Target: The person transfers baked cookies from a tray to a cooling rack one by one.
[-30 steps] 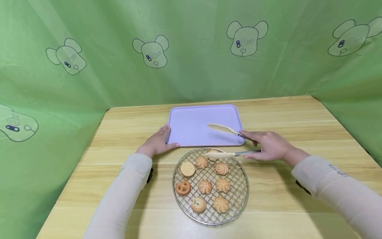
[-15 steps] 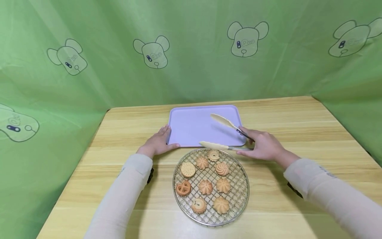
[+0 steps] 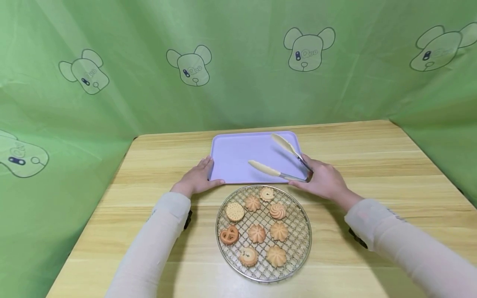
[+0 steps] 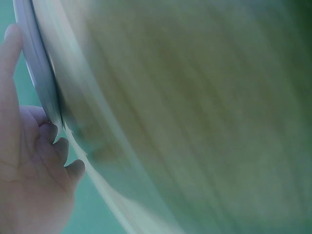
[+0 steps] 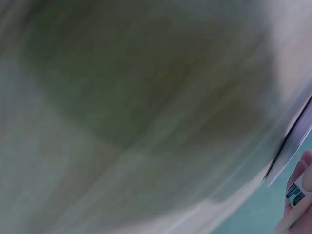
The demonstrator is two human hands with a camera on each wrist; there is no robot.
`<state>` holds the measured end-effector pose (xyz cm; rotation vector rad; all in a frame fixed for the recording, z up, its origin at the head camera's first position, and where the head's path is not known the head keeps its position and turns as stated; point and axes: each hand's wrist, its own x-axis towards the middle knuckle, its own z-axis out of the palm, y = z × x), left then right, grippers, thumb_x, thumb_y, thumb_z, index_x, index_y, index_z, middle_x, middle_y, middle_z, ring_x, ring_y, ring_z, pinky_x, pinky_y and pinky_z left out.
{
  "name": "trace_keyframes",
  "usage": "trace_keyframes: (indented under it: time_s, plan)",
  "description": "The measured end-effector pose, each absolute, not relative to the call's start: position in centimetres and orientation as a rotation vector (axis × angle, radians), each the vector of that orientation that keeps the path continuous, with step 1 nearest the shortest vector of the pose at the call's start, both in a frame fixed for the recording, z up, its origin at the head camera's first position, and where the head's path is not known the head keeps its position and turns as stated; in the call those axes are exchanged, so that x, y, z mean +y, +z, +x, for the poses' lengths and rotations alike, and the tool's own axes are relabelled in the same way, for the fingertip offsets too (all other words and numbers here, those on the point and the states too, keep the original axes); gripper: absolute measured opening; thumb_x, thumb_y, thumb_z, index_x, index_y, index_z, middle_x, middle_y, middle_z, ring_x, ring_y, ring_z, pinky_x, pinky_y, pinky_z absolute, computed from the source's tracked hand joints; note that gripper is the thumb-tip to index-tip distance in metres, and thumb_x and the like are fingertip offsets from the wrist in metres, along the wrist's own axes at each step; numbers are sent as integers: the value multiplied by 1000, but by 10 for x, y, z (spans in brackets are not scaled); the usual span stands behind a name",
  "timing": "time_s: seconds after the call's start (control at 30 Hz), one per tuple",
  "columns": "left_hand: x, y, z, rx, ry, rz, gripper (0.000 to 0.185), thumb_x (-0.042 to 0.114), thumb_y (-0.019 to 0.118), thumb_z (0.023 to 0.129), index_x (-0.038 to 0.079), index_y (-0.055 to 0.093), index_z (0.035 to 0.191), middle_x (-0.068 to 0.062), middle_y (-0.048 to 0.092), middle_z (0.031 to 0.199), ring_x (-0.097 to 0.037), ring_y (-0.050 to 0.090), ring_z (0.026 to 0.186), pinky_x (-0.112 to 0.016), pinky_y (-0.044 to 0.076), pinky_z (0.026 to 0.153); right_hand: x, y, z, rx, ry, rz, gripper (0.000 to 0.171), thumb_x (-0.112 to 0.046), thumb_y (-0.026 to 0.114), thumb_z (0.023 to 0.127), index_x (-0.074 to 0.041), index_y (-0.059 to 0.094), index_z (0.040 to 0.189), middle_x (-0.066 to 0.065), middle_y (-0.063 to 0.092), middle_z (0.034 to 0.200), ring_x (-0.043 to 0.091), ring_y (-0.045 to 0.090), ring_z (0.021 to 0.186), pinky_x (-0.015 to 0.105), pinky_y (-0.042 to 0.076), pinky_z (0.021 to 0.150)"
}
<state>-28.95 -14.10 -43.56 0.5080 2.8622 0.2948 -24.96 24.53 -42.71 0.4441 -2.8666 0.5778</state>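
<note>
A green cloth with bear faces (image 3: 305, 49) is hung behind a wooden surface (image 3: 372, 165). A purple tray (image 3: 238, 155) is laid flat near the back, and a round wire rack (image 3: 298, 244) is set just in front of it. Nine cookies (image 3: 257, 232) are spread on the rack. The tray's near left corner is gripped by the left hand (image 3: 195, 179). Open tongs (image 3: 279, 159) are held over the tray by the right hand (image 3: 324, 180), whose fingers are curled round the handle end.
</note>
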Motion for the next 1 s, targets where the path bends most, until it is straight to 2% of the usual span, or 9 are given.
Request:
trace_keyframes:
  time_s: [0.33,0.43,0.5,0.57,0.6,0.8,0.9,1.0]
  plan:
    - [-141,-434,-288,2860,303,513,99,68,45,88,2,10,151,-11,3,158,-28,7,144,-41,13,115,245,-423,-250,-2916,625,244,109,-70,66,73,-1,28,148,8,47,67,23,46,57,32,39,47]
    - [-141,-434,-289,2857,288,514,99,68,44,88,2,10,151,-11,2,158,-28,6,144,-41,13,115,247,-421,-251,-2927,627,182,110,-71,63,74,1,26,148,15,54,75,26,49,60,34,41,47]
    - [-141,-435,-290,2856,284,514,99,68,44,88,1,9,151,-11,1,158,-28,6,144,-41,12,115,248,-420,-252,-2933,632,144,110,-71,62,75,3,24,148,24,59,86,30,52,65,37,43,49]
    - [-141,-435,-290,2852,280,511,99,69,44,88,2,9,151,-11,1,158,-28,5,144,-40,12,115,250,-420,-253,-2935,636,116,111,-71,61,76,5,22,148,31,59,99,33,55,70,39,45,51]
    - [-141,-435,-290,2851,278,511,99,69,44,88,2,8,151,-11,1,158,-28,5,144,-40,12,115,251,-420,-253,-2941,647,99,111,-71,61,76,5,21,148,32,58,99,34,54,69,39,44,51]
    - [-141,-434,-289,2852,276,522,99,68,44,88,1,8,151,-12,2,158,-28,6,144,-40,13,115,257,-419,-255,-2968,666,5,113,-73,56,77,4,14,149,30,55,91,33,51,66,38,41,48]
    - [-142,-434,-289,2854,282,520,99,69,44,88,1,9,151,-12,2,158,-28,6,144,-41,13,115,261,-417,-256,-2984,679,-44,115,-75,54,78,4,11,149,31,55,94,35,52,69,38,42,50]
    - [-142,-434,-288,2855,287,518,98,69,44,88,2,10,151,-11,2,158,-28,6,144,-41,13,115,264,-417,-258,-2997,699,-109,117,-77,51,78,4,7,149,28,54,90,36,53,69,38,43,49]
